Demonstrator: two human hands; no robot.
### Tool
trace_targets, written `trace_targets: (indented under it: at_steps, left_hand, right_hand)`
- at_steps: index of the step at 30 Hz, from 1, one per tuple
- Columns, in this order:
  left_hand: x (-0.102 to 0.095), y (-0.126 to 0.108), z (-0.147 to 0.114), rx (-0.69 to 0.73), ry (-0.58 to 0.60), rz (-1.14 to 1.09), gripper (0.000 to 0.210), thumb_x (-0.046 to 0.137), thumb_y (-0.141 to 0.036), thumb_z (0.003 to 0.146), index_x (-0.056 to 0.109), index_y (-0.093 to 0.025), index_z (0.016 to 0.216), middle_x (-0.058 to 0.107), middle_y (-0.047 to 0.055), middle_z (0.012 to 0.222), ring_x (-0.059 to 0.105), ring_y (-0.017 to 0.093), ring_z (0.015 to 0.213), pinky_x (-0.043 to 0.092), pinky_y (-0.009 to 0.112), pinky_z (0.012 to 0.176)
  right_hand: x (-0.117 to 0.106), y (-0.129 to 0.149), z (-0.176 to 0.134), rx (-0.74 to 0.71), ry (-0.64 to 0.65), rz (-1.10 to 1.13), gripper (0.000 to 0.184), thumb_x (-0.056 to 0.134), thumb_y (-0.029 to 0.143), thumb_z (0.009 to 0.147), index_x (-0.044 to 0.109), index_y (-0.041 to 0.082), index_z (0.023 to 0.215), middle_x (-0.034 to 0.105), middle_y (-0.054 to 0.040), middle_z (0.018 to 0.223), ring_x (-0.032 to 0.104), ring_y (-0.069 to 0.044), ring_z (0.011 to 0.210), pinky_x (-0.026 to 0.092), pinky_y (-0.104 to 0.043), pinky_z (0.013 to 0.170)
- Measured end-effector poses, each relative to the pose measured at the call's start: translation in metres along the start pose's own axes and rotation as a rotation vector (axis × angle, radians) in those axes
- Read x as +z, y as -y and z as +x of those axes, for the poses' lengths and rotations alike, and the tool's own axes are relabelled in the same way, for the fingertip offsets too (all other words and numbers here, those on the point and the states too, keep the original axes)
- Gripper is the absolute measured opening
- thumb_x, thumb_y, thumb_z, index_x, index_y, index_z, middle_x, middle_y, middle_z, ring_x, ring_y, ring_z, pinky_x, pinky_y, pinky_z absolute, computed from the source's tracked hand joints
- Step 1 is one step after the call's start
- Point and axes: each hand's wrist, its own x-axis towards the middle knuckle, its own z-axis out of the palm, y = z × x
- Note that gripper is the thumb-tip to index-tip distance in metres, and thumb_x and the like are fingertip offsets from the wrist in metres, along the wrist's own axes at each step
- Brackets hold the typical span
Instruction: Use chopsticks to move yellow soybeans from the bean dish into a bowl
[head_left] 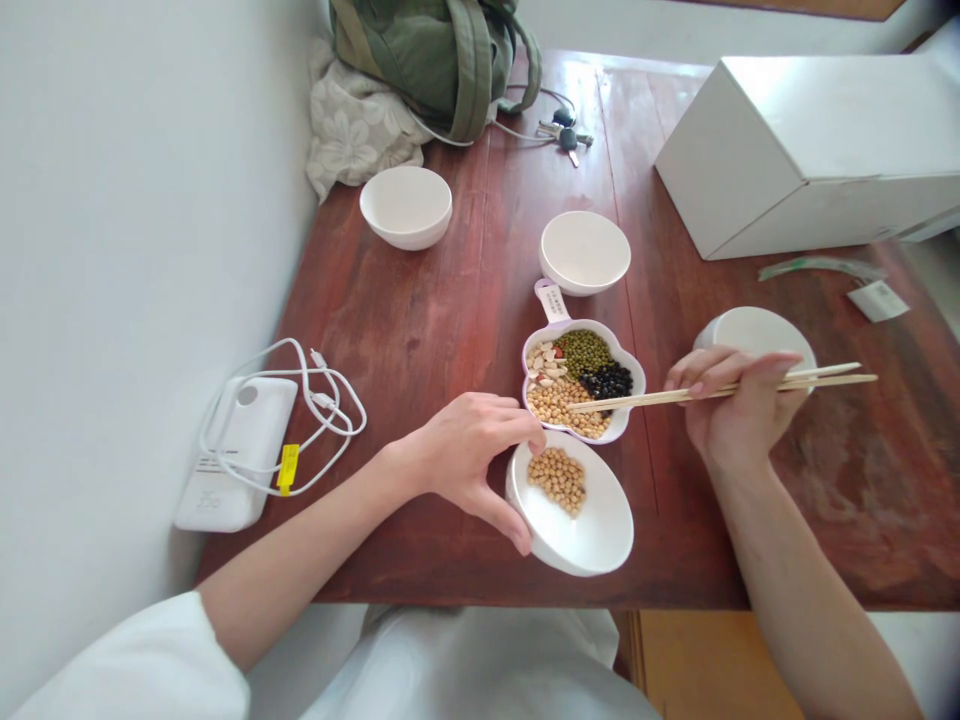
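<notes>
My left hand (487,450) grips the left rim of a white bowl (600,525), thumb outside and fingers at the top edge. The bowl is tilted and has a small heap of soybeans (557,480) in it. My right hand (739,400) holds a pair of wooden chopsticks (660,398). Their tips reach into the soybeans of a flower-shaped dish (555,308) just beyond the bowl. Inside that dish, peanuts (545,365), green mung beans (583,352) and black beans (609,380) lie beside the soybeans. Behind my right hand stands another white bowl (765,330), partly hidden.
Two more white bowls, one at the far left (406,205) and one beyond the dish (585,250), stand on the wooden table (465,310). A power bank (244,450) with a cable lies left. Farther back are a green bag (427,60), keys (568,138) and a white box (810,150).
</notes>
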Motion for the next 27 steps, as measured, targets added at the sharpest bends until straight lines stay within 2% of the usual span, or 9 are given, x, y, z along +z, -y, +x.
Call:
trace_targets:
  at_steps: [4,7,12,15,19,24,27]
  left_hand:
    - [0.000,0.001,0.000,0.004,0.001,-0.004,0.081,0.074,-0.093,0.063,0.063,-0.020,0.096,0.071,0.003,0.081,0.061,0.019,0.069,0.041,0.033,0.067]
    - [0.000,0.001,-0.001,-0.009,0.008,0.001,0.082,0.073,-0.094,0.062,0.063,-0.020,0.096,0.072,0.003,0.081,0.062,0.020,0.069,0.042,0.033,0.067]
    - [0.001,0.001,-0.001,0.000,0.005,0.003,0.081,0.073,-0.094,0.063,0.062,-0.020,0.096,0.072,0.003,0.081,0.061,0.019,0.069,0.041,0.033,0.067]
    - [0.001,0.001,-0.001,0.008,-0.002,-0.005,0.081,0.074,-0.093,0.063,0.062,-0.020,0.096,0.072,0.003,0.081,0.062,0.019,0.069,0.041,0.033,0.067]
    - [0.001,0.001,-0.001,-0.008,-0.003,-0.007,0.082,0.074,-0.094,0.062,0.063,-0.020,0.096,0.073,0.004,0.082,0.063,0.020,0.069,0.042,0.033,0.068]
    - [0.001,0.000,-0.001,-0.025,0.010,-0.010,0.083,0.073,-0.095,0.061,0.064,-0.020,0.095,0.074,0.004,0.082,0.064,0.020,0.070,0.044,0.033,0.069]
    - [0.001,0.001,-0.001,-0.015,0.005,-0.006,0.082,0.073,-0.095,0.061,0.064,-0.020,0.095,0.073,0.004,0.082,0.064,0.020,0.070,0.043,0.033,0.068]
  right_hand:
    - [0.000,0.001,-0.006,-0.036,0.101,-0.099,0.065,0.055,0.056,0.107,0.068,0.020,0.055,0.061,-0.0043,0.054,0.064,-0.018,0.054,0.048,-0.032,0.047]
    - [0.001,0.002,-0.007,0.019,0.166,-0.068,0.065,0.053,0.056,0.107,0.070,0.019,0.057,0.062,-0.0050,0.056,0.065,-0.018,0.054,0.050,-0.032,0.050]
    - [0.002,0.003,0.000,0.139,0.052,0.088,0.071,0.056,0.067,0.102,0.062,0.020,0.048,0.050,-0.0013,0.046,0.054,-0.014,0.043,0.045,-0.030,0.044]
    - [0.002,0.002,0.003,0.125,-0.012,0.091,0.073,0.058,0.070,0.099,0.058,0.022,0.045,0.045,0.0000,0.043,0.052,-0.014,0.041,0.042,-0.030,0.041]
    - [0.002,0.002,0.002,0.071,-0.034,0.010,0.072,0.059,0.069,0.100,0.060,0.022,0.046,0.049,-0.0010,0.045,0.055,-0.016,0.044,0.045,-0.032,0.043]
    - [0.001,0.001,-0.007,0.018,0.085,-0.093,0.064,0.059,0.061,0.103,0.069,0.021,0.055,0.060,-0.0047,0.054,0.065,-0.019,0.056,0.050,-0.033,0.050]
    - [0.002,0.000,-0.009,0.028,0.162,-0.051,0.063,0.055,0.057,0.106,0.072,0.020,0.058,0.063,-0.0058,0.057,0.065,-0.019,0.056,0.050,-0.034,0.051]
